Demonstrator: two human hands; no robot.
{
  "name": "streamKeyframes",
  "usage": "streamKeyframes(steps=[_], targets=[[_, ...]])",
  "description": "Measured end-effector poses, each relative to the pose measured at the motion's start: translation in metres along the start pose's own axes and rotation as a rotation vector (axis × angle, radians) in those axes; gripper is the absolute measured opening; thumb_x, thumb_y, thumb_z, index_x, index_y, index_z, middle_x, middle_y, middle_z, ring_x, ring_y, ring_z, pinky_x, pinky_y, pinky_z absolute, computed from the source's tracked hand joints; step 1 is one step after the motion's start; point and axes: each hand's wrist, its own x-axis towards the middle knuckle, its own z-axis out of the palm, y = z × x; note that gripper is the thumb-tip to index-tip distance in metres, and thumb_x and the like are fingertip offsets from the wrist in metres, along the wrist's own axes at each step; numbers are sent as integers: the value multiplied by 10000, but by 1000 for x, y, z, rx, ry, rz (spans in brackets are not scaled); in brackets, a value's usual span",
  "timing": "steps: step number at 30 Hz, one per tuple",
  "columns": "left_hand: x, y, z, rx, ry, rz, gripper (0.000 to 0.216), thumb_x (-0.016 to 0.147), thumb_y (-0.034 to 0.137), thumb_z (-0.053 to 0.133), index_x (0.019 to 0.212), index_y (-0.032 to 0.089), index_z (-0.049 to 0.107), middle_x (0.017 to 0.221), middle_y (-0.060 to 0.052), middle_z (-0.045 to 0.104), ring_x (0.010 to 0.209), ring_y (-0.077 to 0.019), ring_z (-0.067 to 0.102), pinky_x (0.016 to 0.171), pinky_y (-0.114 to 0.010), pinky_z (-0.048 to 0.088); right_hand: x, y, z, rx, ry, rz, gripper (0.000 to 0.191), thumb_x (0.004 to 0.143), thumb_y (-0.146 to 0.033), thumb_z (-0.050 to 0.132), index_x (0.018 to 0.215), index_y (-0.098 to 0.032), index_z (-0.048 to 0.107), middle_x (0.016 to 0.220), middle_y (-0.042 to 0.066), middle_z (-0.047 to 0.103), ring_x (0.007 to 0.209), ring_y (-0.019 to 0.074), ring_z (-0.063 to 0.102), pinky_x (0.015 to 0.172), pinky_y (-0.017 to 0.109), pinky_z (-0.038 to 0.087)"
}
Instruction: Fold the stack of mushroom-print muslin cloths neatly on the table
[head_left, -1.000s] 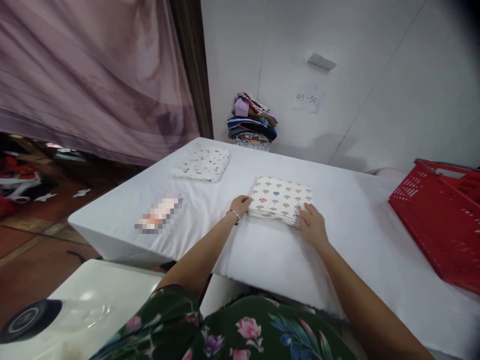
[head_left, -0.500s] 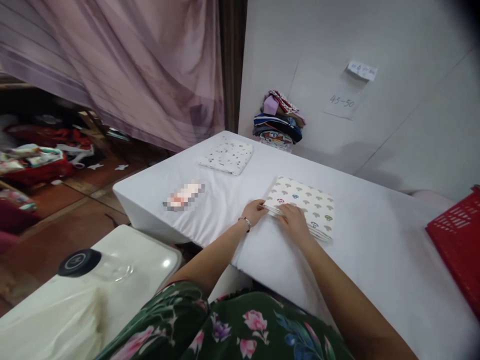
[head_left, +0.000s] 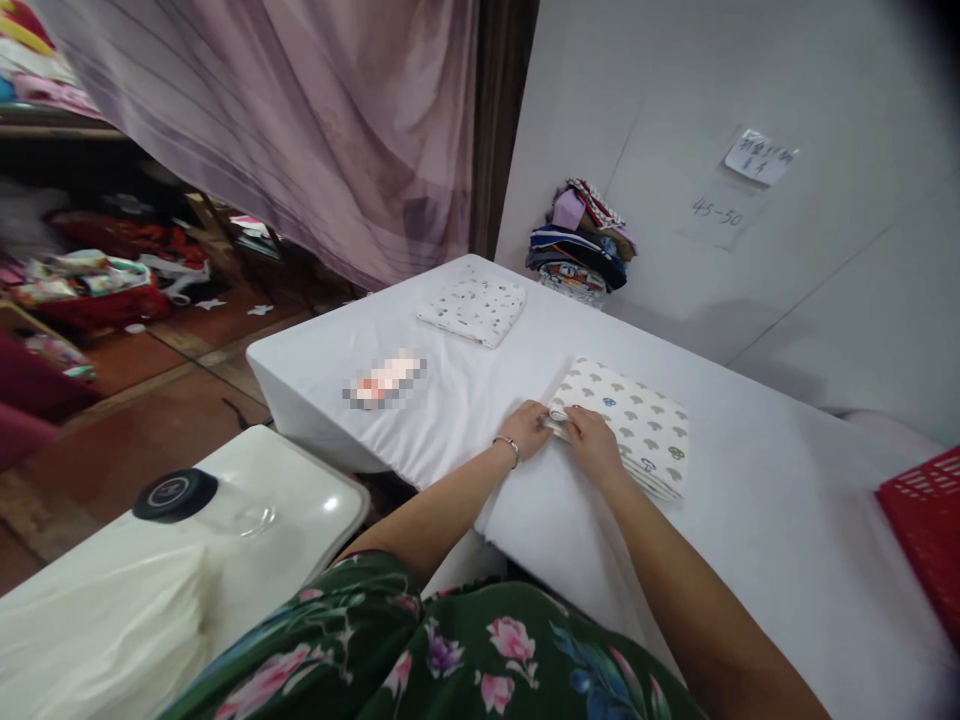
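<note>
A folded white cloth [head_left: 637,415] printed with grey mushroom shapes and a few coloured ones lies on the white-covered table [head_left: 757,520]. At its near left corner, my left hand [head_left: 527,428] has its fingers closed on the layered edge. My right hand [head_left: 594,442] pinches the same corner from the near side, thumb and fingertips on the fabric, which looks slightly turned up there. The fingertips partly cover the gripped layers. Farther back on the table lies a second folded cloth [head_left: 474,308], white with small dark prints, apart from both hands.
A pixelated object [head_left: 385,380] lies on the table's left part. A red plastic basket [head_left: 926,530] stands at the right edge. Behind the table is a pile of folded clothes [head_left: 577,250]. To the left, a white surface [head_left: 292,490] holds a black round lid [head_left: 176,495].
The view has turned slightly, shifting everything rightward. At the cloth's near left corner my hands have come closer together, and that corner is now gripped and turned up a little.
</note>
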Motion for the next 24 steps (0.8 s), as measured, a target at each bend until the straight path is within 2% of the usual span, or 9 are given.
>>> streamKeyframes(steps=[3,5,10,17,24], targets=[[-4,4,-3,180,-34,102,321,737,241,620,1052,198,579,1116,-48,550,1043,-195,507,935,-304,421,0,6,2,76,31,55,338,882,-277,372,1117,-192,600,1131,75,622,1062,215,528,923,355,405],[-5,7,-4,270,-60,115,357,745,271,613,1092,203,562,1146,-54,536,1063,-214,489,943,-328,411,0,8,3,104,44,70,340,880,-308,382,1110,-192,604,1117,74,629,1036,215,540,920,360,411],[-2,10,-5,337,-93,39,252,806,240,516,1049,204,573,1084,-55,552,1026,-202,503,909,-313,412,0,8,4,138,73,77,341,871,-329,402,1086,-170,614,1085,86,642,1003,210,555,913,349,415],[3,8,-3,328,-91,-47,177,793,232,522,964,197,550,1013,-56,577,985,-202,522,852,-309,419,-1,7,6,160,118,84,324,866,-347,411,1051,-195,630,1078,75,649,1005,218,562,900,371,426],[4,12,0,400,-35,-85,326,767,420,583,977,178,521,1017,-80,578,995,-238,518,835,-345,414,0,6,6,205,181,80,308,856,-353,431,1009,-184,638,988,74,667,901,216,584,826,371,452]])
